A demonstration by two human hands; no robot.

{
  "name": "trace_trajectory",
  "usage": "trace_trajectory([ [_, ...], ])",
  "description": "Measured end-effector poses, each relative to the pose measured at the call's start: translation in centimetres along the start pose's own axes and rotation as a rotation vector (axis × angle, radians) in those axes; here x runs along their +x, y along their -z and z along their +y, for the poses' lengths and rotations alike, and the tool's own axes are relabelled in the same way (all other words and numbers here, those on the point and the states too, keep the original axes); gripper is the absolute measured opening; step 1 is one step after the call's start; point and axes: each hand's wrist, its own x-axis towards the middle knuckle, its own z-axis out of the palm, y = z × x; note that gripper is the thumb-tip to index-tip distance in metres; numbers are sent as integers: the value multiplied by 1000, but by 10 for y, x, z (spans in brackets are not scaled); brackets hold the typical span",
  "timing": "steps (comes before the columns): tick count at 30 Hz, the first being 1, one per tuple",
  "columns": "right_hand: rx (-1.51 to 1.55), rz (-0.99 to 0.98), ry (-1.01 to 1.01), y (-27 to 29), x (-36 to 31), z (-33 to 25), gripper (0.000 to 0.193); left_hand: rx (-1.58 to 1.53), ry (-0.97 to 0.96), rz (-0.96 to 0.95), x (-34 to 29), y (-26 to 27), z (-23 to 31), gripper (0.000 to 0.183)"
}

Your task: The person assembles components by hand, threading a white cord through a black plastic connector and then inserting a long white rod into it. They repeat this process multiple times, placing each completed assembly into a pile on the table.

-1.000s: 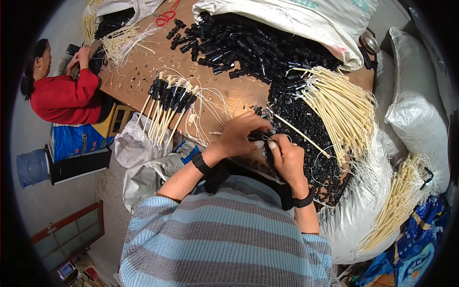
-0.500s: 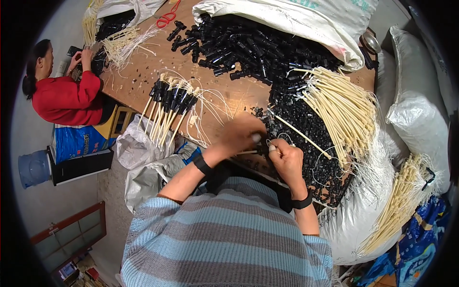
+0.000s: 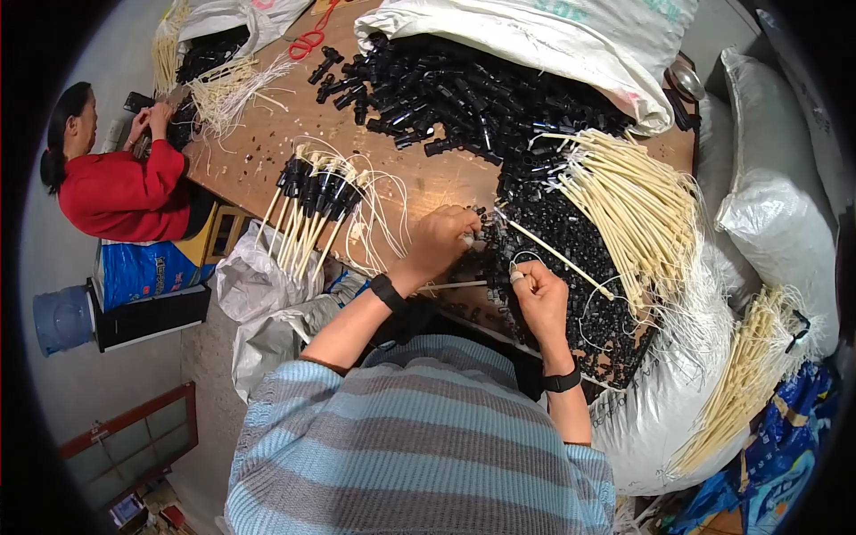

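Anything in left grip (image 3: 441, 239) unclear, white sack (image 3: 526, 40) cropped

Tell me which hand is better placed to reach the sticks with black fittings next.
Left, I'd judge: the left hand is nearer the sticks with black fittings; the right hand is farther off, apparently pinching a pale cord loop.

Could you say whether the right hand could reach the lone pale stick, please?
Probably yes: the lone pale stick lies uncovered beside the right hand, though that hand seems to hold a white cord.

The brown table (image 3: 437, 183) bears heaped black tubular parts (image 3: 464, 100), small black pieces (image 3: 575, 236), cream sticks (image 3: 629, 209) and red-handled scissors (image 3: 313, 37).
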Motion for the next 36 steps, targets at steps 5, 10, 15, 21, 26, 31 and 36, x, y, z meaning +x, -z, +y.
trace_trajectory([
  [5, 30, 23, -55, -6, 8, 12, 6, -519, 371, -76, -4, -5, 41, 21],
  [10, 133, 11, 82, -11, 15, 10, 22, -192, -280, -140, 1, -8, 67, 29],
  [15, -136, 60, 135, -8, 7, -6, 14, -266, -167, -157, -2, -6, 57, 33],
  [21, -466, 302, 487, -11, 4, -7, 10, -715, 533, -127, -2, -6, 63, 27],
  [26, -435, 314, 575, -13, 1, -16, 9, -534, 337, -26, -2, -8, 54, 16],
  [31, -137, 179, 380, -3, -3, -19, 11, -405, 314, 14, 4, 0, 61, 14],
  [36, -336, 235, 253, 2, -2, -25, 15, -143, 118, 73, 9, 2, 59, 20],
])
